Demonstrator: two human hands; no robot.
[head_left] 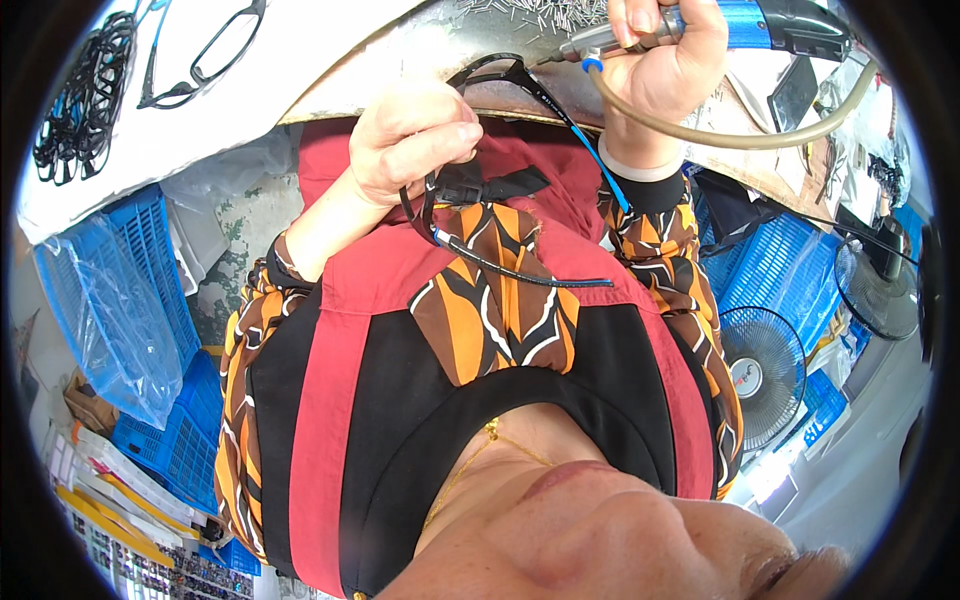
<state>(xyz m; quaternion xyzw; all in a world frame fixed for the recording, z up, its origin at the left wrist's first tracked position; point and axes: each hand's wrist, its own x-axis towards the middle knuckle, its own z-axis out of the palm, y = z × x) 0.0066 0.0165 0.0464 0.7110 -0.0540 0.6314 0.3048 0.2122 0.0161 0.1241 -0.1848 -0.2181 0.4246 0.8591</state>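
The left hand's grip point(415, 140) is clamped on a black and blue glasses frame point(515, 72), at the near edge of the table point(225, 110). Most of the frame sits right of this grip. Its 2 long side pieces point(572, 117) point right and back to the person. Tiny pale marks on 1 can't be read. The right hand's grip point(665, 60) is wrapped around a blue tool point(740, 25).

Eyeglasses point(515, 73) left of power tool point(743, 24)
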